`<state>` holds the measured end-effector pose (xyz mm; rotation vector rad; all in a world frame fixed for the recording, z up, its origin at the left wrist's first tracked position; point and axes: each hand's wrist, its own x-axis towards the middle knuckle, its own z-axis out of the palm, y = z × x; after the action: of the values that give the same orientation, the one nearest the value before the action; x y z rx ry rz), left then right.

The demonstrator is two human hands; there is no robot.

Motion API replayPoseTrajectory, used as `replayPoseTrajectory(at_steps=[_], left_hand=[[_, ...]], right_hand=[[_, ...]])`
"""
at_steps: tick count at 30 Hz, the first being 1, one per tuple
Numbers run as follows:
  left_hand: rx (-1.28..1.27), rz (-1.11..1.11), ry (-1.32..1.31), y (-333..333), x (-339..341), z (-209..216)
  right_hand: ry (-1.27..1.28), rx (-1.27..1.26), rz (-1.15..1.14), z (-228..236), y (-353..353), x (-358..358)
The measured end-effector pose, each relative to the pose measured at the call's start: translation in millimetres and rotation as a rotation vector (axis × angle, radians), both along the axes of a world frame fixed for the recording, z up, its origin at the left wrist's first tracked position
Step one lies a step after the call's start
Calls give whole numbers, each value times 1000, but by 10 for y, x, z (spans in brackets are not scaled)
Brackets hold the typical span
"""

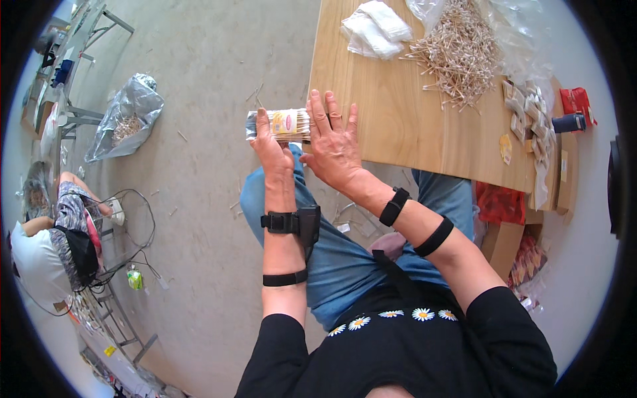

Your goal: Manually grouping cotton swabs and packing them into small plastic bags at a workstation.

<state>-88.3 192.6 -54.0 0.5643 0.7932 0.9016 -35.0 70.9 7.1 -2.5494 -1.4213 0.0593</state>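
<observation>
A clear bag of cotton swabs (290,123) with a printed label lies across my left hand (272,147), off the left edge of the wooden table. My left thumb presses on the bag from above; the fingers beneath it are mostly hidden. Flat and with fingers stretched out, my right hand (335,144) is at the bag's right end, by the table corner. It appears to touch that end. On the table a big heap of loose cotton swabs (461,53) lies farther off, beside a stack of flat clear bags (377,30).
The wooden table (411,126) has small filled packs (531,109), a dark blue cylinder (568,123) and a red packet (576,101) at its right. A plastic sack of swabs (126,123) stands on the floor at left. A seated person (50,252) is at far left.
</observation>
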Motion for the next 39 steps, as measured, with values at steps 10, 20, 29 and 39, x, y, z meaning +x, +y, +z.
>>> replayPoseTrajectory(at_steps=[10, 20, 29, 39], left_hand=[[-35, 62, 147, 27, -385, 48], [421, 6, 345, -752, -504, 698], [1191, -472, 634, -1601, -62, 666], [1831, -646, 932, -1806, 316, 792]], right_hand=[[25, 83, 77, -107, -739, 161], [-80, -74, -552, -125, -1607, 1315], [10, 125, -273, -234, -1519, 735], [128, 382, 62, 6, -2022, 1358]])
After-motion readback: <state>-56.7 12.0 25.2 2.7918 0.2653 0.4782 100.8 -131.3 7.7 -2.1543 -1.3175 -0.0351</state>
